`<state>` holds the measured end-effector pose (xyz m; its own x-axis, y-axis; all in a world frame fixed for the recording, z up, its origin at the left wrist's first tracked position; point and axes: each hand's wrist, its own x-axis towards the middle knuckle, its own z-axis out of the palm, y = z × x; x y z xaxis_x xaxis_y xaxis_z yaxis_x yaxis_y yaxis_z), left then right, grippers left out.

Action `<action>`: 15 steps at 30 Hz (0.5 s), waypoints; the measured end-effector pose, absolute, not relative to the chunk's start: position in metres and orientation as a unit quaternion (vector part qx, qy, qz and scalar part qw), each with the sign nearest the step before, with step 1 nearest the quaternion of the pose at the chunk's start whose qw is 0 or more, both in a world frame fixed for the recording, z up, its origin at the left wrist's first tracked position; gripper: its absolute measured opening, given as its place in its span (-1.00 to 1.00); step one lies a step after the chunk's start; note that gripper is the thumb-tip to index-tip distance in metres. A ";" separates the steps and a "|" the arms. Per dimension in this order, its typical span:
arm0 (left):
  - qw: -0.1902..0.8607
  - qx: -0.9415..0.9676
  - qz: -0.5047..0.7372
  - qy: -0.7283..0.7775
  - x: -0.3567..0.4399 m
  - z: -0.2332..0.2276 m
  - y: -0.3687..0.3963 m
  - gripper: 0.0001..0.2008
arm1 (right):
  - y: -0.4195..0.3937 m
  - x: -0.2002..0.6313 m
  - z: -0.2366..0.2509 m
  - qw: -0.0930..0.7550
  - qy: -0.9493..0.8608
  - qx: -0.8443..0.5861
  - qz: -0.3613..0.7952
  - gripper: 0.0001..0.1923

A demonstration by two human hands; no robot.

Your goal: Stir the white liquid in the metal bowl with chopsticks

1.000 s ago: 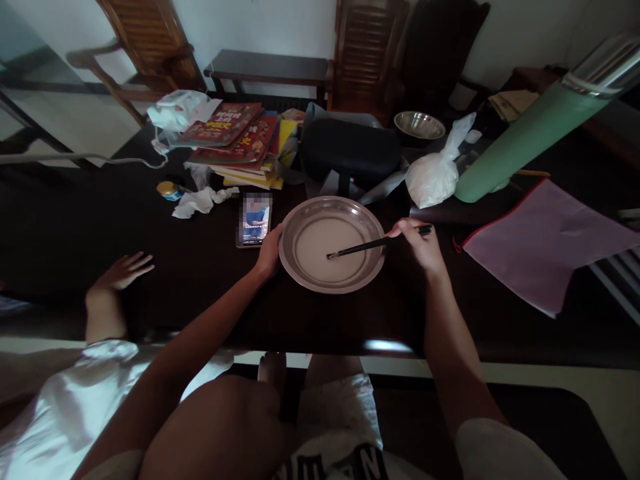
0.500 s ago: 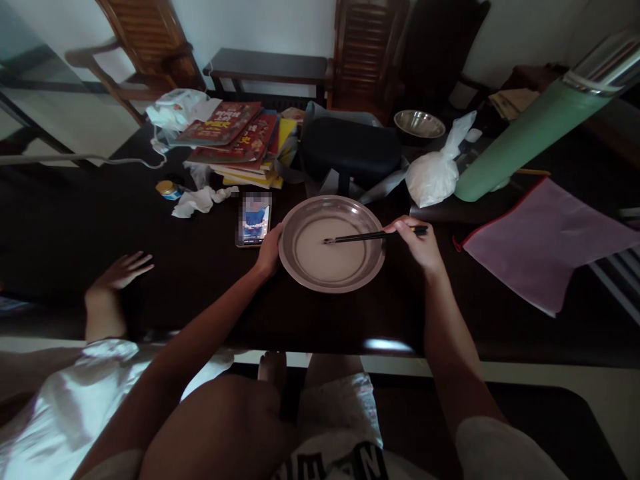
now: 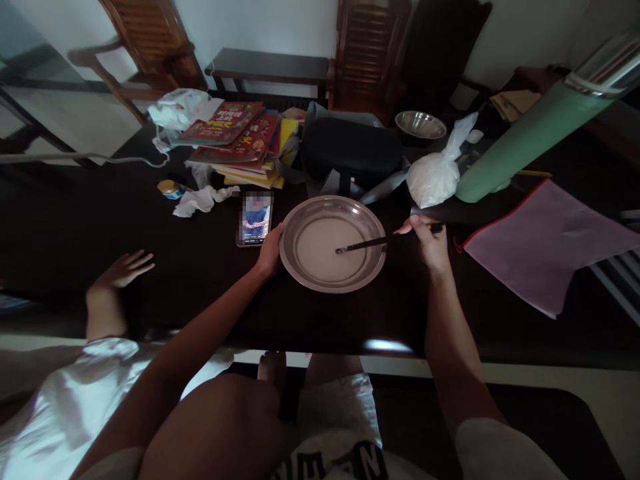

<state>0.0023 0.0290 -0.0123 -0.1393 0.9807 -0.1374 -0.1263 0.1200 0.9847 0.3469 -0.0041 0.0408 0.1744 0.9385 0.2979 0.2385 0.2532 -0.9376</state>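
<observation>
— Fingers first: what do they have hold of?

— On the right hand [image 3: 429,241] the fingers are pinched closed around the far end of a pair of dark chopsticks [image 3: 373,244]. On the left hand [image 3: 270,252] they curl against the left rim of the metal basin [image 3: 332,283], thumb along the edge; whether they truly clamp it or only rest there I cannot tell.

— Where do the chopsticks lie from that right hand?

— They run leftward from it, across the right rim, with the tips down in the pale liquid [image 3: 325,250] near the middle of the basin. The basin sits on the dark counter [image 3: 200,287] between the two hands, close to the near edge.

— Anything beside it?

— A lit phone [image 3: 255,218] lies just left of the basin, beyond the left hand. Farther back are a black case [image 3: 351,151], a white plastic bag [image 3: 436,175] and a stack of books [image 3: 237,143]. A green flask [image 3: 520,137] leans in from the far right, its top cut off by the frame. A pink pouch [image 3: 540,243] lies well to the right.

— What is hard to make out?

— The counter is very dark, so its surface detail is lost. The two chopsticks read almost as one stick. The phone screen is blurred. Another person's hand [image 3: 123,270] rests flat on the counter at the left, and that person is mostly out of frame.
</observation>
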 end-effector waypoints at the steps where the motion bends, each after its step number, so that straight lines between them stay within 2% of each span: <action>1: 0.520 0.397 0.532 0.538 0.003 -0.011 0.029 -0.70 | -0.004 0.346 0.041 0.547 -0.571 -0.518 0.327 -0.48; 4: 0.515 0.398 0.534 0.540 0.002 -0.009 0.028 -0.71 | -0.005 0.345 0.042 0.503 -0.613 -0.502 0.344 -0.50; 10: 0.487 0.418 0.527 0.556 0.001 -0.007 0.028 -0.68 | -0.004 0.350 0.039 0.567 -0.548 -0.519 0.329 -0.52; 15: 0.501 0.427 0.520 0.544 0.000 -0.009 0.029 -0.66 | -0.005 0.343 0.043 0.496 -0.616 -0.502 0.350 -0.48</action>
<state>0.0003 0.0288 -0.0093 -0.1332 0.9858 -0.1022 -0.0570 0.0953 0.9938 0.3430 -0.0051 0.0432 -0.0048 0.9658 0.2594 0.2718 0.2509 -0.9291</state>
